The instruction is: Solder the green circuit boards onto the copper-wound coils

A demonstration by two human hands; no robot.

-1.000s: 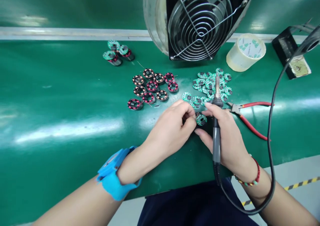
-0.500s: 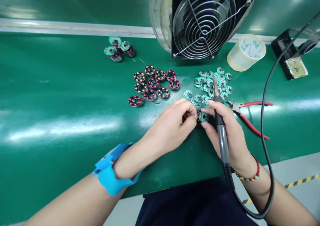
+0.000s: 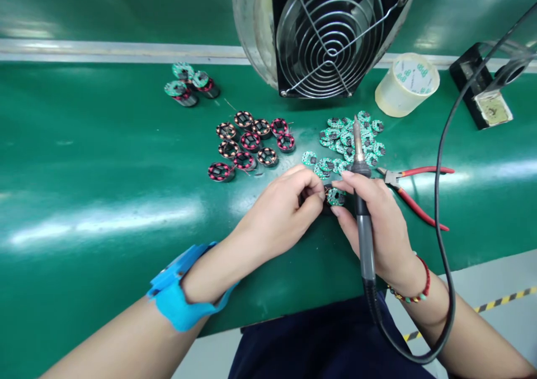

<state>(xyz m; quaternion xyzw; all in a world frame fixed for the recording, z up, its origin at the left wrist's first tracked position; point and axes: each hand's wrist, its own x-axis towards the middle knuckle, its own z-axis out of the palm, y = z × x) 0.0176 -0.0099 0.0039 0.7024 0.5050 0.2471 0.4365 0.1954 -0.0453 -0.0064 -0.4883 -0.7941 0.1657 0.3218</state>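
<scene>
My left hand (image 3: pixel 285 208) is closed in a pinch at the left edge of a small round green circuit board (image 3: pixel 336 197). What lies between its fingertips is hidden. The board sits on a dark wire-wound stator, mostly covered by the board and fingers. Thumb and fingertips of my right hand (image 3: pixel 381 219) touch the board's right side. A soldering iron (image 3: pixel 366 244) rests in that same hand, its metal tip pointing away from me above a pile of green circuit boards (image 3: pixel 348 138). Several stators (image 3: pixel 250 141) with copper and red rings stand to the left.
Red-handled cutters (image 3: pixel 392 177) lie right of my right hand. Behind are a caged fan (image 3: pixel 331 51), a tape roll (image 3: pixel 405 90) and an iron stand (image 3: pixel 482 96). Board-topped stators (image 3: pixel 184 93) stand far left. The iron's black cable (image 3: pixel 438 172) loops along the right.
The whole view has shifted slightly, moving the bench items a little left. Both hands stay at the same board, and the iron's tip has turned slightly more upright.
</scene>
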